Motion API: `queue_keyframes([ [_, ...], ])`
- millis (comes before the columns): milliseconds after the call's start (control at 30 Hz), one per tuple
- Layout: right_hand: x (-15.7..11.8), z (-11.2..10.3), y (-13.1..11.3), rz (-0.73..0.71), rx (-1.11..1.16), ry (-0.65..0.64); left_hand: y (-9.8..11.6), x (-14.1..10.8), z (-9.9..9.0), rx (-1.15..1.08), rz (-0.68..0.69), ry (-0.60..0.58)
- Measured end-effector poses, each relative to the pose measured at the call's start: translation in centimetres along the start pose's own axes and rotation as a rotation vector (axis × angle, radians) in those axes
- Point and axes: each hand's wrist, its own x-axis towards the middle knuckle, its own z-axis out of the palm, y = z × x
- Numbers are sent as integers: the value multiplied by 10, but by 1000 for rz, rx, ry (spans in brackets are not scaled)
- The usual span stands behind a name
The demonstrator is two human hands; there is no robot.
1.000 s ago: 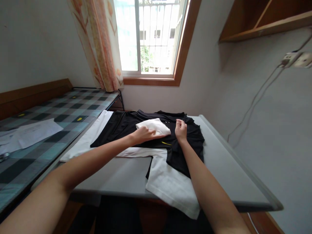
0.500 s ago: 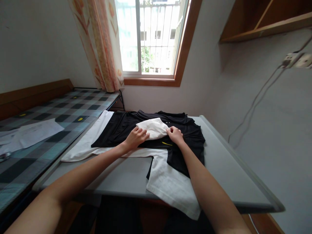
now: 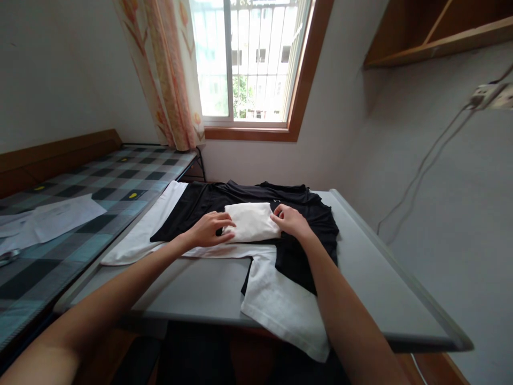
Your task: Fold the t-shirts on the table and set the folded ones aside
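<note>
A small white folded cloth [image 3: 251, 222] lies on a spread black shirt [image 3: 308, 208]. At its left edge is my left hand [image 3: 211, 229], fingers apart and the tips touching or close to the cloth. My right hand [image 3: 292, 219] is at the cloth's right edge, its thumb and fingers pinched together there. Beneath the black shirt lies a white garment [image 3: 280, 299], whose sleeve hangs over the near edge of the grey table [image 3: 192, 289].
A bed with a checked cover [image 3: 132, 176] and loose papers [image 3: 60, 216] stands on the left. Behind are a window and a curtain [image 3: 172, 80]. A wooden shelf [image 3: 441, 45] and a socket with a cable [image 3: 484, 96] are at the right.
The white cloth has been laid flatter into a neat rectangle, slightly nearer me. My left hand has moved left and its fingers have spread. My right hand remains at the cloth's right edge.
</note>
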Motion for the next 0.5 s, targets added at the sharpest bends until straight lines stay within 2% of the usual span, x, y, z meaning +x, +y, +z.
queue_keyframes([
  [67, 1, 11, -11, -122, -36, 182, 3, 7, 3, -54, -147, 144],
  [100, 3, 18, -16, -203, -43, 221, 4, 12, 6, -64, -214, 194],
  [133, 4, 26, -20, -283, -52, 217, 5, 18, 11, -65, -268, 220],
  [200, 7, 41, -24, -377, -92, 147, 7, 30, 24, -52, -328, 201],
  [267, 9, 53, -24, -368, -147, 43, 9, 40, 40, -25, -354, 135],
  [367, 12, 61, -18, -270, -158, -121, 9, 47, 58, -3, -400, 41],
  [500, 17, 58, -7, -162, -110, -219, 7, 46, 64, -12, -473, -35],
])
